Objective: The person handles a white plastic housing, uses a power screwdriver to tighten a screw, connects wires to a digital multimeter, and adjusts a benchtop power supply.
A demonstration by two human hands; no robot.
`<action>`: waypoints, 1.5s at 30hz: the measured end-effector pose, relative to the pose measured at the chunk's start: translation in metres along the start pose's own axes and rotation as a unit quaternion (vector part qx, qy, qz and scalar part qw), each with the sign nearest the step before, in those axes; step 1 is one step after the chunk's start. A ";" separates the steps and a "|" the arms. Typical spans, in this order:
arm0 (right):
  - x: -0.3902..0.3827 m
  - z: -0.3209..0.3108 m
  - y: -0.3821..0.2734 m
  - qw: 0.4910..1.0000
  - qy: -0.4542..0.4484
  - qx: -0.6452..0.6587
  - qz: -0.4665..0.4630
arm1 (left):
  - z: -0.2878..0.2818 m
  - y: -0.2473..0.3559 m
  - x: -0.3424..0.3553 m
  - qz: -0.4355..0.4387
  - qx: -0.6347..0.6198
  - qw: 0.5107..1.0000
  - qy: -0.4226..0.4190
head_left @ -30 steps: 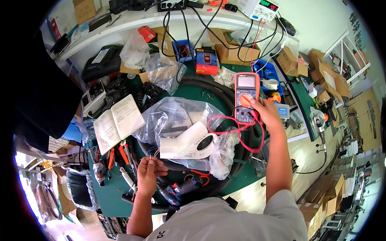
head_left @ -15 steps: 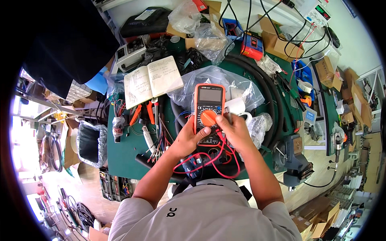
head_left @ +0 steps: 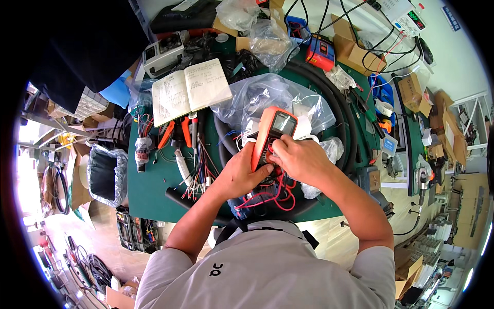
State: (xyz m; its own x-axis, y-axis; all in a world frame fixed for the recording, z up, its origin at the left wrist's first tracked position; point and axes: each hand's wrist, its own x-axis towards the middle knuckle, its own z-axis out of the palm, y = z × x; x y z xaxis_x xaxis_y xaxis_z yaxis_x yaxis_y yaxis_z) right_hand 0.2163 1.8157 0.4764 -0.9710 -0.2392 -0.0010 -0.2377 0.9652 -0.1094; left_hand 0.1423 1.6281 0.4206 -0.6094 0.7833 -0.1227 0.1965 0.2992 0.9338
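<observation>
An orange-cased multimeter (head_left: 263,133) is tilted on its side over the middle of the bench, its grey screen turned to the right. My left hand (head_left: 237,174) is closed around its lower left edge, thumb toward the front. My right hand (head_left: 301,158) has its fingers curled against the meter's face at the dial, which they mostly cover. Below both hands hang looped red test leads (head_left: 280,202). Under the meter lie a clear plastic bag (head_left: 257,95) and a white item partly hidden by it.
An open notebook (head_left: 193,90) lies at the back left. Orange-handled pliers (head_left: 186,132) and loose wires (head_left: 201,177) are left of my arms. Thick black hose (head_left: 346,110) curves along the right. A vise (head_left: 370,180) sits at the right edge, a lined bin (head_left: 107,175) beyond the left edge.
The multimeter has turned from face-up to tilted on its side. My right hand has moved from its lower right edge onto its face. The red leads have bunched closer under my hands.
</observation>
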 end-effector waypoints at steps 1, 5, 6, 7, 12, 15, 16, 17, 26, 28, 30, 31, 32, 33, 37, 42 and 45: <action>0.000 0.000 0.001 1.000 -0.002 0.001 -0.011 | 0.002 -0.003 0.000 0.010 0.001 1.000 0.006; -0.002 0.002 0.006 0.999 -0.009 -0.029 -0.045 | 0.006 -0.004 0.001 0.028 0.008 0.999 0.019; -0.002 0.002 0.008 0.998 0.001 -0.032 -0.056 | 0.006 -0.003 0.001 0.027 -0.006 0.999 0.022; -0.002 0.003 0.009 0.997 0.012 -0.036 -0.066 | 0.007 0.000 0.001 0.026 -0.021 0.999 0.025; -0.007 0.009 0.017 0.996 0.025 -0.034 -0.074 | 0.008 0.004 0.004 -0.007 -0.028 1.000 -0.004; -0.014 0.010 0.021 0.994 0.072 0.085 0.008 | 0.011 0.009 0.008 -0.029 -0.072 0.997 -0.004; -0.019 0.012 0.020 0.980 0.123 0.152 0.046 | 0.015 0.005 0.011 -0.029 -0.101 0.994 0.012; -0.025 0.013 0.020 0.957 0.171 0.218 0.080 | 0.019 -0.001 0.013 -0.030 -0.131 0.990 0.030; -0.093 0.040 0.012 0.797 0.265 0.382 0.386 | 0.037 -0.004 0.080 -0.060 -0.155 0.984 0.058; -0.104 0.043 0.010 0.795 0.255 0.388 0.391 | 0.055 -0.013 0.091 -0.048 -0.167 0.982 0.078; -0.116 0.048 0.011 0.794 0.244 0.386 0.401 | 0.070 -0.017 0.100 -0.065 -0.192 0.976 0.086; -0.121 0.051 0.010 0.790 0.255 0.387 0.401 | 0.072 -0.015 0.103 -0.067 -0.183 0.977 0.082; -0.124 0.054 0.009 0.786 0.267 0.388 0.400 | 0.072 -0.014 0.105 -0.069 -0.175 0.979 0.080; -0.127 0.054 0.007 0.783 0.278 0.389 0.399 | 0.073 -0.013 0.108 -0.071 -0.167 0.980 0.077; -0.132 0.062 0.002 0.791 0.303 0.370 0.381 | 0.076 -0.024 0.132 -0.050 -0.248 0.962 0.105; -0.137 0.052 -0.003 0.791 0.252 0.349 0.434 | 0.057 -0.022 0.142 -0.093 -0.050 0.987 0.125; -0.141 0.044 -0.004 0.756 0.223 0.419 0.451 | 0.040 -0.022 0.132 -0.039 0.101 0.986 0.123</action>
State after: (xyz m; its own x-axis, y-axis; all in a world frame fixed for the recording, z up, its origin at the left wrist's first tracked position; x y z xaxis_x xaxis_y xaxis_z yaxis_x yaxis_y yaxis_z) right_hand 0.3553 1.8406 0.4329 -0.6847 0.7161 -0.1356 0.4448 0.2632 -0.8561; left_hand 0.0887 1.7469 0.3702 -0.7914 0.6058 -0.0825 0.2765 0.4750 0.8354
